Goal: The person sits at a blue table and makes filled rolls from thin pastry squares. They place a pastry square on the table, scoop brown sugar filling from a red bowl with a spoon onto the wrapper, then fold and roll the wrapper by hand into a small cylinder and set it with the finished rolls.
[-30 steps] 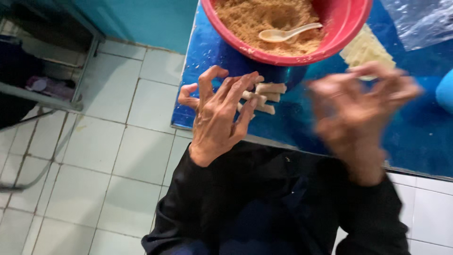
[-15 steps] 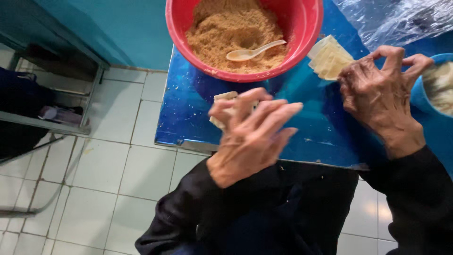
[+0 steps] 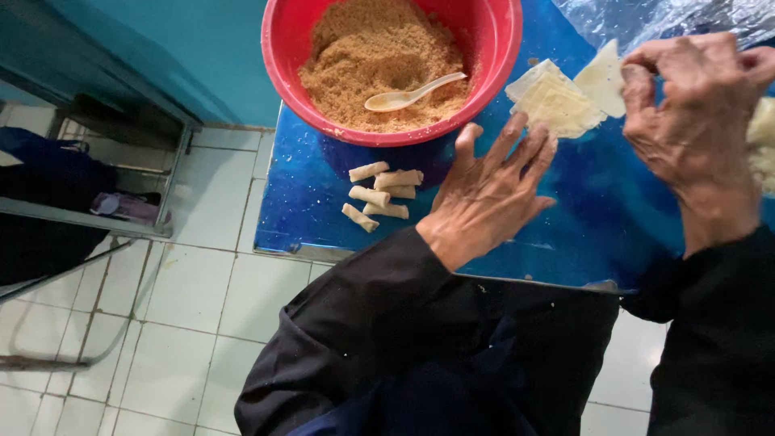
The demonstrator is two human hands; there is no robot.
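Observation:
My left hand (image 3: 490,194) lies flat and open on the blue table (image 3: 315,202), its fingertips touching the near edge of a small stack of pale square wrappers (image 3: 557,101). My right hand (image 3: 694,121) hovers at the right with thumb and forefinger pinched at the corner of another wrapper (image 3: 604,77); whether it grips it is unclear. Several small rolled pastries (image 3: 379,194) lie left of my left hand. Behind them stands a red bowl (image 3: 282,56) of brown crumbly filling (image 3: 371,56) with a pale plastic spoon (image 3: 412,90) in it.
Clear plastic sheeting (image 3: 670,16) lies at the table's far right. A pale lump (image 3: 763,137) shows at the right edge. White floor tiles (image 3: 186,307) and a metal frame with dark cloth (image 3: 73,202) are on the left. A teal wall (image 3: 186,48) runs behind.
My left hand came down from mid-air and spread flat on the table beside the wrappers. My right hand stayed by the wrappers. The view shifted, showing the rolled pastries in the open.

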